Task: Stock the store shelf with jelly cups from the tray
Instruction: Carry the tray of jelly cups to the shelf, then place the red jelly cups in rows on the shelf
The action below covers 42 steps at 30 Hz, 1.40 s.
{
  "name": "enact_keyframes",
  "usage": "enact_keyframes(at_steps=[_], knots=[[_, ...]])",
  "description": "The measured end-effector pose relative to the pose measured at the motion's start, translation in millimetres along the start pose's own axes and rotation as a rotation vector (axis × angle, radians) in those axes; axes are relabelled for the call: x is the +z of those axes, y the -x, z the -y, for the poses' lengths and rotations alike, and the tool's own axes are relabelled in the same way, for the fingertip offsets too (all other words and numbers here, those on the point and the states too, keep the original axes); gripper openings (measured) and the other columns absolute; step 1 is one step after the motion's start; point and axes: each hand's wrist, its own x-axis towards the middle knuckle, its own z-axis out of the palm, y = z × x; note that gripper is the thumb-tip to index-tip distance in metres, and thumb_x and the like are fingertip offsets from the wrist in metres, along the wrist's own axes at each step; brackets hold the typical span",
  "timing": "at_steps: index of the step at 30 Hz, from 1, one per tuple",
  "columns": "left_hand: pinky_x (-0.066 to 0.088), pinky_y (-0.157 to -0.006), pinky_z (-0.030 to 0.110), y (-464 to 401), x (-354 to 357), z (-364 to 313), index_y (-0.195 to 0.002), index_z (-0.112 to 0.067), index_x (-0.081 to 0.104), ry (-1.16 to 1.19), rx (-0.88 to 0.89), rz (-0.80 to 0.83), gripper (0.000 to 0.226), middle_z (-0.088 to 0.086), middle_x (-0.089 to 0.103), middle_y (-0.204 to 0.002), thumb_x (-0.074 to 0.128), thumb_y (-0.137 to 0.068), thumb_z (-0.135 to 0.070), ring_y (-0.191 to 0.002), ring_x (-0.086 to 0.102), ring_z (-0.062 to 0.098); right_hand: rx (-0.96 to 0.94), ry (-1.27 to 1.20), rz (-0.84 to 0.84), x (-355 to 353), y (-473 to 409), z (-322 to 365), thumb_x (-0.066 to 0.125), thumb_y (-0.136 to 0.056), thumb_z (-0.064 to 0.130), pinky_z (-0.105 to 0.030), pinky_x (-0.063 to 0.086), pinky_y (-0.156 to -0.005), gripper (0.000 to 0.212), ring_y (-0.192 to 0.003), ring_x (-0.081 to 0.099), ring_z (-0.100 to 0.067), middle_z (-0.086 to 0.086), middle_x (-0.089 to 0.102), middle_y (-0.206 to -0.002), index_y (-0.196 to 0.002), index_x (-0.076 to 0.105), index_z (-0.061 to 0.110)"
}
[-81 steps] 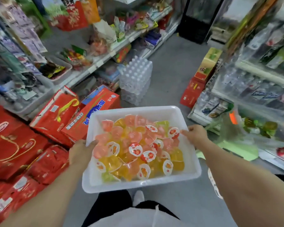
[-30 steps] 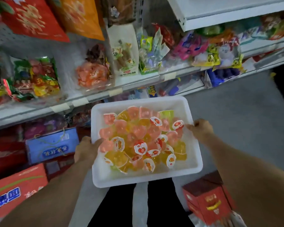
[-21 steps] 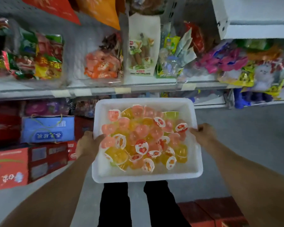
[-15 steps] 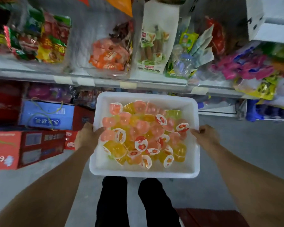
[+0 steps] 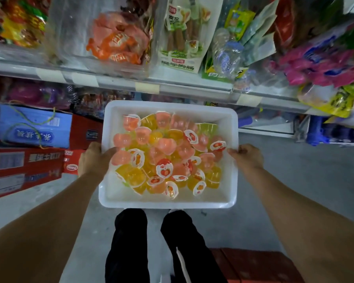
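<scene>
A white rectangular tray (image 5: 168, 202) hangs level in front of me, just below the store shelf's front edge (image 5: 172, 86). Several pink, orange and yellow jelly cups (image 5: 164, 152) with fruit-print lids lie heaped in it. My left hand (image 5: 93, 158) grips the tray's left rim, thumb over the edge and touching a pink cup. My right hand (image 5: 247, 157) grips the right rim. On the shelf above the tray stands a clear bin (image 5: 102, 35) holding orange packets.
A white sausage pack (image 5: 182, 35), clear bags and pink wrapped snacks (image 5: 315, 60) crowd the shelf to the right. Blue (image 5: 33, 127) and red cartons (image 5: 23, 170) sit on the floor at left. Another red box (image 5: 255, 264) lies by my legs (image 5: 149, 244).
I have turned from the aisle to face the shelf and stepped closer. The tray stays held in both hands and now sits right under the shelf edge.
</scene>
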Motion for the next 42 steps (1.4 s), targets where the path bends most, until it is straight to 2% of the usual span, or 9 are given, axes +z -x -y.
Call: enact_keyframes(at_steps=[8,11,16,20,23,26,30,35,42], knots=[[0.048,-0.075,0.043,6.2,-0.5,0.5,-0.105,-0.012,0.042,0.081,-0.053,0.119,0.045,0.012,0.059,-0.098,0.066,-0.089,-0.046,-0.086,0.058,0.032,0.05,-0.054,-0.001,2.0,3.4,0.9,0.076,-0.082,0.041,-0.037,0.054,-0.086,0.032,-0.097,0.067,-0.032,-0.01,0.073,-0.104,-0.099,0.068,0.016],[0.05,-0.081,0.046,17.3,-1.7,-2.3,-0.113,-0.009,0.044,0.154,-0.088,0.127,0.056,0.013,0.06,-0.106,0.068,-0.085,-0.051,-0.096,0.061,0.036,0.088,-0.066,0.031,-0.4,9.2,10.0,0.075,-0.084,0.042,-0.043,0.053,-0.093,0.046,-0.105,0.065,-0.034,-0.013,0.069,-0.117,-0.116,0.063,0.012],[0.043,-0.101,0.049,57.4,-1.5,-20.2,-0.137,-0.01,0.045,0.149,0.147,-0.098,0.081,0.013,0.052,-0.129,0.075,-0.076,-0.055,-0.12,0.047,0.032,-0.043,0.029,-0.027,2.1,43.5,50.0,0.071,-0.084,0.048,-0.041,0.046,-0.1,0.067,-0.125,0.051,-0.033,-0.013,0.049,-0.138,-0.138,0.046,0.016],[0.045,-0.101,0.044,91.3,12.6,-44.5,-0.139,-0.031,0.047,0.322,0.284,0.161,0.075,-0.005,0.054,-0.132,0.079,-0.074,-0.049,-0.123,0.048,0.018,-0.352,0.129,-0.002,18.6,71.4,77.3,0.065,-0.088,0.053,-0.042,0.05,-0.097,0.054,-0.123,0.052,-0.025,-0.003,0.057,-0.13,-0.131,0.053,0.022],[0.048,-0.1,0.044,103.2,30.4,-51.1,-0.135,-0.038,0.051,0.397,0.301,0.329,0.072,-0.013,0.059,-0.129,0.083,-0.071,-0.045,-0.12,0.052,0.013,-0.332,-0.077,0.27,32.2,84.3,91.8,0.069,-0.089,0.047,-0.031,0.05,-0.091,0.046,-0.115,0.061,-0.016,0.005,0.062,-0.126,-0.129,0.056,0.027],[0.047,-0.098,0.029,107.7,41.7,-51.5,-0.141,-0.036,0.049,0.4,0.285,0.412,0.079,-0.014,0.058,-0.133,0.084,-0.07,-0.042,-0.122,0.053,0.009,-0.32,-0.083,0.326,43.1,90.5,94.1,0.068,-0.09,0.045,-0.024,0.043,-0.084,0.048,-0.12,0.058,-0.018,0.005,0.057,-0.136,-0.133,0.056,0.03],[0.047,-0.092,0.023,106.3,51.0,-48.7,-0.141,-0.039,0.047,0.414,0.242,0.441,0.084,-0.013,0.06,-0.129,0.088,-0.068,-0.036,-0.117,0.056,0.01,-0.299,-0.084,0.383,49.7,86.2,89.1,0.07,-0.088,0.048,-0.03,0.048,-0.092,0.057,-0.131,0.051,-0.023,0.003,0.045,-0.147,-0.14,0.049,0.036],[0.046,-0.103,0.047,98.2,62.4,-48.7,-0.134,-0.056,0.042,0.349,0.236,0.445,0.087,-0.012,0.055,-0.136,0.087,-0.059,-0.048,-0.126,0.049,0.018,-0.294,-0.061,0.434,43.6,77.0,89.3,0.075,-0.086,0.042,-0.026,0.045,-0.087,0.059,-0.124,0.056,-0.018,0.006,0.056,-0.139,-0.138,0.052,0.028],[0.044,-0.105,0.045,93.7,66.8,-52.9,-0.141,-0.04,0.046,0.224,0.287,0.417,0.084,-0.005,0.05,-0.139,0.088,-0.068,-0.029,-0.127,0.046,0.021,-0.355,0.063,0.451,51.4,79.9,90.5,0.082,-0.081,0.033,-0.03,0.051,-0.089,0.066,-0.12,0.058,-0.021,0.001,0.056,-0.135,-0.138,0.049,0.029]])
